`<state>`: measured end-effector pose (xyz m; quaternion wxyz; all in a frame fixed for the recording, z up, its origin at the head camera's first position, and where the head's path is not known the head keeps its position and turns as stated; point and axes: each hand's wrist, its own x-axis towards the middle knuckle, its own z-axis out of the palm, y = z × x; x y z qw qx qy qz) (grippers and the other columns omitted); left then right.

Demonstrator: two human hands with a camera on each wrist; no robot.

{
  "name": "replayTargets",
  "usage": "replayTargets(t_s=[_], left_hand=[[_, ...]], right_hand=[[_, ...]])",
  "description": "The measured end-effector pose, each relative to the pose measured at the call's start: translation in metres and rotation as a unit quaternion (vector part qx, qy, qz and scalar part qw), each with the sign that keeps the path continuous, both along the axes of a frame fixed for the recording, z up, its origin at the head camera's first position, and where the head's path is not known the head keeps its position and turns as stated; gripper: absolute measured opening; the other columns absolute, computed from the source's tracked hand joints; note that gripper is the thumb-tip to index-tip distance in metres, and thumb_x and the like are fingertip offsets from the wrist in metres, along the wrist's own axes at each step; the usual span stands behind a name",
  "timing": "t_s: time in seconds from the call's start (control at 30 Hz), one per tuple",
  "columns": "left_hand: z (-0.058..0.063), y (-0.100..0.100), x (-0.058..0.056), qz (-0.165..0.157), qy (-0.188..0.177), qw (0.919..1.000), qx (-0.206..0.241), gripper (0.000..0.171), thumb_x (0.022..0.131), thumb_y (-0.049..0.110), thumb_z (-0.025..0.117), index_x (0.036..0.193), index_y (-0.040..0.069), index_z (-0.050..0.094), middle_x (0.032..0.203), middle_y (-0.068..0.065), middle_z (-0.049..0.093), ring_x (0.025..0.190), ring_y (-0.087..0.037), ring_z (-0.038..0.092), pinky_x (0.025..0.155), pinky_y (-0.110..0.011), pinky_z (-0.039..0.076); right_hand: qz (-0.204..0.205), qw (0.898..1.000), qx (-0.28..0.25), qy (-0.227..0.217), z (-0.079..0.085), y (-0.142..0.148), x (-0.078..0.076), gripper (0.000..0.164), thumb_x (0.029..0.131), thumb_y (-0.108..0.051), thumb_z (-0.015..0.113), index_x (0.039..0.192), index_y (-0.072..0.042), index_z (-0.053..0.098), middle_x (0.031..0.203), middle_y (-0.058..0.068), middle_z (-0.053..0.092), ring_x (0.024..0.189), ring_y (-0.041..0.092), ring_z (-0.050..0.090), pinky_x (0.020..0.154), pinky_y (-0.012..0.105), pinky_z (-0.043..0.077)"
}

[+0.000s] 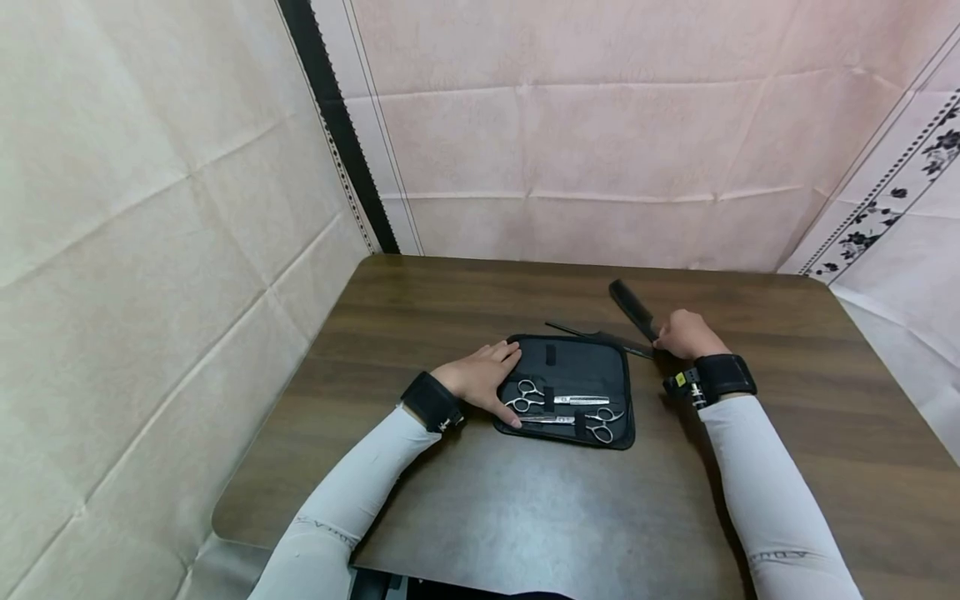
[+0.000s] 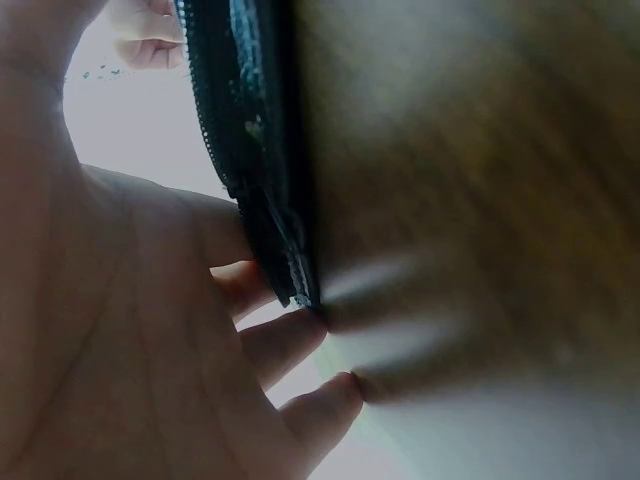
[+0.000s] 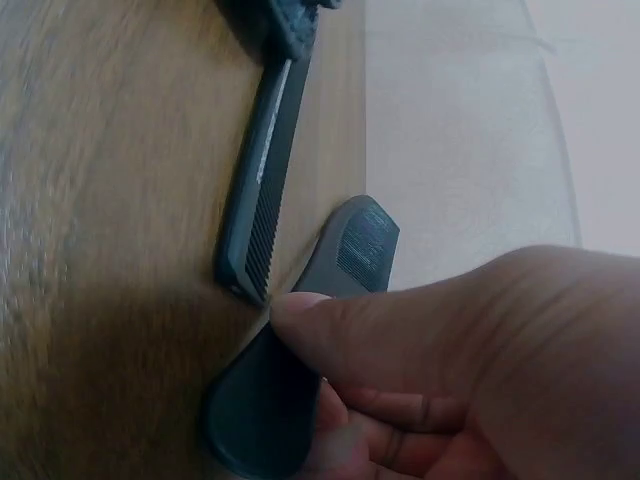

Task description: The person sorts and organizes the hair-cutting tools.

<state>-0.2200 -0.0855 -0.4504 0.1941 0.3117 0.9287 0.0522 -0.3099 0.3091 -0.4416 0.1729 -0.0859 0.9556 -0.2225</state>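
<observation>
An unzipped black zip case (image 1: 581, 362) lies flat on the table, holding two pairs of silver scissors: one pair (image 1: 585, 400) farther back, the other (image 1: 551, 420) nearer the front, both under straps. My left hand (image 1: 480, 377) rests along the case's left edge, fingers extended, thumb over the front left corner. In the left wrist view its fingertips touch the tabletop beside the case's zipper edge (image 2: 225, 110). My right hand (image 1: 690, 336) pinches a wide-handled black comb (image 3: 265, 400) between thumb and fingers. A slim black comb (image 3: 255, 190) lies just behind the case, close to that hand.
The brown wood-grain table (image 1: 450, 300) has rounded corners. Pale creased cloth (image 1: 600, 142) hangs behind it, and more cloth (image 1: 135, 250) covers the left side. The table's front edge runs near my body.
</observation>
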Motion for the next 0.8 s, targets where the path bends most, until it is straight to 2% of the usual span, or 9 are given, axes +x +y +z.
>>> replayTargets(t_s=[0.13, 0.23, 0.37, 0.47, 0.53, 0.67, 0.8], left_hand=[[0.0, 0.001, 0.0, 0.001, 0.002, 1.0, 0.005, 0.127, 0.079, 0.075, 0.075, 0.167, 0.007, 0.013, 0.176, -0.012, 0.007, 0.163, -0.03, 0.003, 0.132, -0.046, 0.011], [0.0, 0.0, 0.001, 0.002, 0.002, 1.0, -0.001, 0.128, 0.078, 0.075, 0.074, 0.167, 0.008, 0.012, 0.176, -0.011, 0.006, 0.163, -0.03, 0.004, 0.132, -0.045, 0.011], [0.0, -0.001, 0.0, -0.001, -0.001, 1.0, 0.002, 0.126, 0.079, 0.076, 0.074, 0.167, 0.009, 0.012, 0.176, -0.01, 0.006, 0.163, -0.029, 0.004, 0.132, -0.045, 0.011], [0.002, -0.002, 0.0, 0.005, -0.011, 0.9999, 0.011, 0.124, 0.08, 0.076, 0.072, 0.167, 0.01, 0.014, 0.176, -0.008, 0.007, 0.163, -0.029, 0.005, 0.131, -0.044, 0.013], [0.003, -0.002, -0.001, 0.014, -0.012, 0.9996, 0.02, 0.12, 0.081, 0.076, 0.071, 0.167, 0.011, 0.017, 0.176, -0.007, 0.01, 0.163, -0.028, 0.009, 0.131, -0.044, 0.017], [0.004, 0.001, -0.004, 0.025, 0.018, 0.9989, 0.035, 0.105, 0.086, 0.074, 0.067, 0.164, 0.013, 0.031, 0.171, -0.008, 0.027, 0.159, -0.027, 0.026, 0.128, -0.046, 0.025], [0.003, 0.009, -0.005, 0.028, 0.071, 0.9964, 0.036, 0.087, 0.091, 0.073, 0.061, 0.157, 0.018, 0.046, 0.162, -0.007, 0.043, 0.152, -0.027, 0.038, 0.128, -0.057, 0.02]], right_hand=[[0.003, 1.0, -0.004, 0.01, 0.003, -0.001, 0.003, 0.043, 0.1, -0.014, 0.061, 0.06, -0.016, 0.046, 0.058, -0.005, 0.038, 0.055, 0.016, 0.042, 0.058, 0.031, 0.037], [0.01, 0.999, -0.022, 0.026, 0.005, -0.004, 0.008, 0.039, 0.099, -0.012, 0.06, 0.061, -0.011, 0.051, 0.058, -0.004, 0.04, 0.057, 0.017, 0.044, 0.058, 0.032, 0.037], [0.015, 0.997, -0.055, 0.051, 0.01, -0.012, 0.016, 0.025, 0.099, -0.011, 0.059, 0.076, -0.002, 0.064, 0.07, 0.003, 0.052, 0.068, 0.022, 0.051, 0.061, 0.033, 0.039], [0.025, 0.994, -0.073, 0.075, 0.017, -0.023, 0.023, 0.017, 0.1, -0.011, 0.062, 0.089, 0.001, 0.068, 0.083, 0.009, 0.06, 0.077, 0.024, 0.055, 0.065, 0.033, 0.043], [0.037, 0.992, -0.082, 0.093, 0.023, -0.032, 0.028, 0.014, 0.1, -0.01, 0.064, 0.091, 0.0, 0.067, 0.088, 0.011, 0.063, 0.08, 0.025, 0.057, 0.067, 0.033, 0.045], [0.074, 0.984, -0.097, 0.127, 0.037, -0.055, 0.041, 0.013, 0.1, -0.009, 0.065, 0.089, -0.002, 0.064, 0.086, 0.01, 0.063, 0.076, 0.023, 0.057, 0.066, 0.032, 0.045], [0.097, 0.978, -0.113, 0.145, 0.051, -0.075, 0.058, 0.012, 0.1, -0.009, 0.066, 0.09, -0.004, 0.064, 0.083, 0.007, 0.059, 0.074, 0.021, 0.053, 0.065, 0.032, 0.044]])
